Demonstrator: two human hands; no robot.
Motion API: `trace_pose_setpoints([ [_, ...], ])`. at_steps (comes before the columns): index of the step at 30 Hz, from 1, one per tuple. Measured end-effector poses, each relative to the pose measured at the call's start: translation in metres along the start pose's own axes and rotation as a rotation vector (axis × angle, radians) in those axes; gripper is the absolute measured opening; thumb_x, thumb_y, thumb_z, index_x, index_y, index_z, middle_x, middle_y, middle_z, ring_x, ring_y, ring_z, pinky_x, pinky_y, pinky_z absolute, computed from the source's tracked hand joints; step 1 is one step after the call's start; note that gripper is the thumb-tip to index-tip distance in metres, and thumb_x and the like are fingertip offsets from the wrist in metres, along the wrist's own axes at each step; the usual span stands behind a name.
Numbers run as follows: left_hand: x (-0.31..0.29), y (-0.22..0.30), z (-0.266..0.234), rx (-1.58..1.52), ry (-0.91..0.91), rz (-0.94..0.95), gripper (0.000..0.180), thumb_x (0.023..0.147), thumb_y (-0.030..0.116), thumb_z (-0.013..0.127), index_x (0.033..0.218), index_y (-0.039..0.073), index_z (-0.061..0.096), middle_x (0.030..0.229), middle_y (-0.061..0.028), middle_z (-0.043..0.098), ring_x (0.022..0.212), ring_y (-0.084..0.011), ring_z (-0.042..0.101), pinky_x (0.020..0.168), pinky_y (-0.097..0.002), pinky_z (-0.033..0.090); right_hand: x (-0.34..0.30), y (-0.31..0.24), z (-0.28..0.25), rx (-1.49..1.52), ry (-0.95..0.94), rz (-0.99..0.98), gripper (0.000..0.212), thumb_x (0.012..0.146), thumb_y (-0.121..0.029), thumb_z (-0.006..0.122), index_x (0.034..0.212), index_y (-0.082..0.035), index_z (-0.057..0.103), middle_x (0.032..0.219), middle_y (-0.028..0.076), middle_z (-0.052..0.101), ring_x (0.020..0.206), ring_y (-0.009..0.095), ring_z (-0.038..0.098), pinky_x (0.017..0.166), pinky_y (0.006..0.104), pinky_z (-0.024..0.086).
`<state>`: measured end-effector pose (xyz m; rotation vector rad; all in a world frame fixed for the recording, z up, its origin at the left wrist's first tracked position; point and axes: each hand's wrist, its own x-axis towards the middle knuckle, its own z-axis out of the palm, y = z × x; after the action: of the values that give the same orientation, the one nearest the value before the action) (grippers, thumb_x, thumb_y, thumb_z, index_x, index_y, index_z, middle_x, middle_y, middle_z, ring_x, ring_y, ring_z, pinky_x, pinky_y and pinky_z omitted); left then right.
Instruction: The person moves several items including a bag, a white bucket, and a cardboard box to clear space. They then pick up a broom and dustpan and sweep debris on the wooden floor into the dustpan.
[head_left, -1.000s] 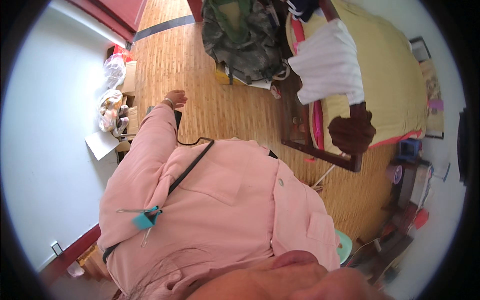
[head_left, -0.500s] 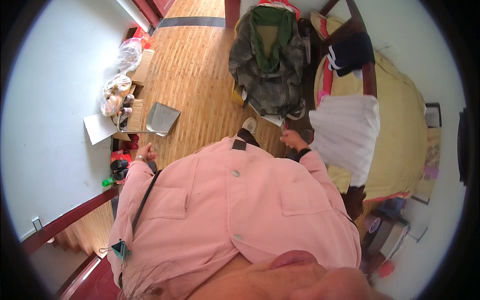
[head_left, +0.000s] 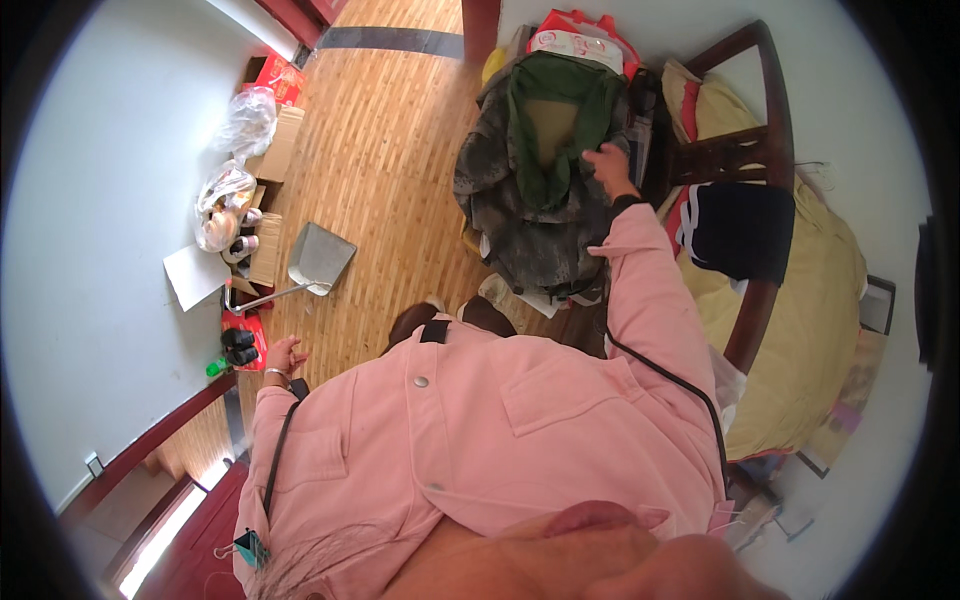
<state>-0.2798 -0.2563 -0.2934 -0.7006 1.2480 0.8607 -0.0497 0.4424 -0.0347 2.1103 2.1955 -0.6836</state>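
Note:
My right hand (head_left: 610, 172) reaches out to a camouflage jacket (head_left: 530, 240) with a green lining, draped over something hidden beneath it. Its fingers are curled at the right edge of the green collar and appear to pinch the cloth. Down at my left side, my left hand (head_left: 284, 356) hangs with its fingers loosely apart and nothing in them. Nearest to that hand are a pair of black shoes (head_left: 240, 347) and a grey metal dustpan (head_left: 322, 258) with a long handle, lying on the wooden floor.
On the right a dark wooden chair (head_left: 768, 100) carries a navy cloth (head_left: 740, 232), in front of a yellow quilt (head_left: 815, 330). A red and white bag (head_left: 585, 42) stands behind the jacket. Cardboard boxes (head_left: 268, 235) and plastic bags (head_left: 222, 205) line the left wall.
My right hand has moved forward from beside my waist up to the jacket's collar. My body has turned and come nearer the jacket. My left hand has opened somewhat and stays low.

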Motion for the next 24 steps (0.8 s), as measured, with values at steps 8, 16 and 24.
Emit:
trace_pose_setpoints([
  [8, 0.054, 0.043, 0.016, 0.321, -0.058, -0.123, 0.016, 0.079, 0.024, 0.058, 0.086, 0.009, 0.059, 0.051, -0.0035, 0.049, 0.057, -0.0187, 0.062, 0.051, -0.0334, 0.052, 0.042, -0.102, -0.036, -0.659, 0.361, -0.38, 0.084, 0.058, -0.038, 0.077, 0.126, -0.006, 0.041, 0.118, 0.023, 0.049, 0.109, 0.04, 0.046, 0.09, 0.0445, 0.04],
  [16, 0.155, 0.229, 0.173, 0.573, -0.329, 0.493, 0.02, 0.083, 0.025, 0.059, 0.087, 0.006, 0.056, 0.063, 0.0007, 0.052, 0.046, -0.0104, 0.047, 0.043, -0.0237, 0.041, 0.055, -0.1, -0.064, -0.907, 0.169, -0.319, 0.051, 0.067, -0.029, 0.07, 0.111, -0.008, 0.052, 0.102, 0.02, 0.053, 0.094, 0.038, 0.053, 0.078, 0.0441, 0.046],
  [24, 0.075, 0.342, 0.383, 0.858, -0.731, 0.86, 0.05, 0.077, 0.024, 0.066, 0.12, 0.006, 0.048, 0.087, -0.0112, 0.06, 0.078, -0.018, 0.06, 0.07, -0.0293, 0.049, -0.034, -0.112, -0.095, -1.004, 0.174, -0.469, 0.021, 0.074, -0.011, 0.053, 0.093, -0.003, 0.055, 0.089, 0.018, 0.053, 0.083, 0.037, 0.055, 0.069, 0.0447, 0.046],
])
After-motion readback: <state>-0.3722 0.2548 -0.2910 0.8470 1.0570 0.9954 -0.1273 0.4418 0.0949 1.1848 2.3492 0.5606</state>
